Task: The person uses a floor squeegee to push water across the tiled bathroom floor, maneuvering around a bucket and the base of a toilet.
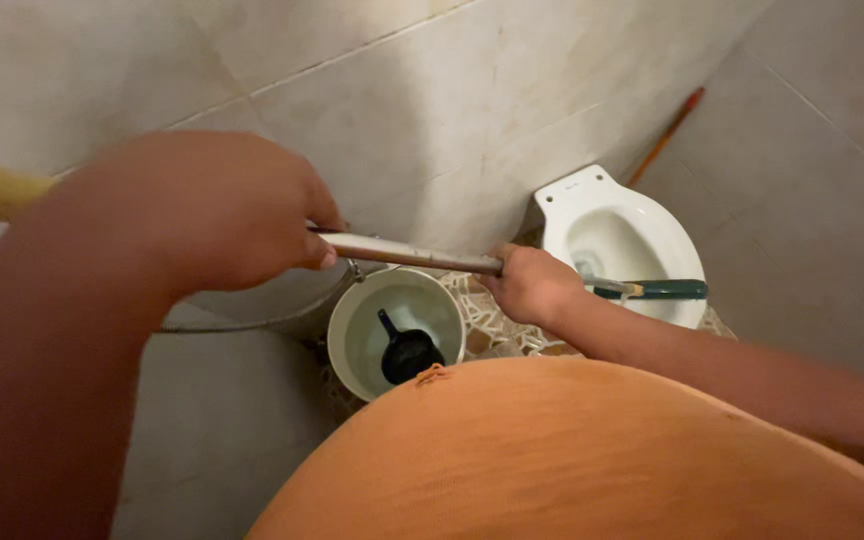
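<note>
Brush handle (pixel 407 254), a long pale metal-looking pole, was clamped in both hands; the left hand (pixel 217 210) was wrapped around its upper end, close to the camera, fingers curled shut over it, and the right hand (pixel 530 284) was closed around it further down, nearer the working end. The pole's long axis ran almost level across the view, from the left hand down and rightward through the right hand, and on toward the toilet bowl (pixel 652 225); past the right hand the shaft met a dark green head (pixel 664 290) lying across the bowl's near rim, though whether its bristles touched the porcelain could not be told from this angle. So the working end lay to the right of both grips, and the right hand was the nearer to it. Just below the pole, between the hands, stood a white bucket (pixel 354 325) of water with a black scoop (pixel 407 352) in it; a red-tipped stick (pixel 666 135) leaned in the tiled corner behind the toilet.
</note>
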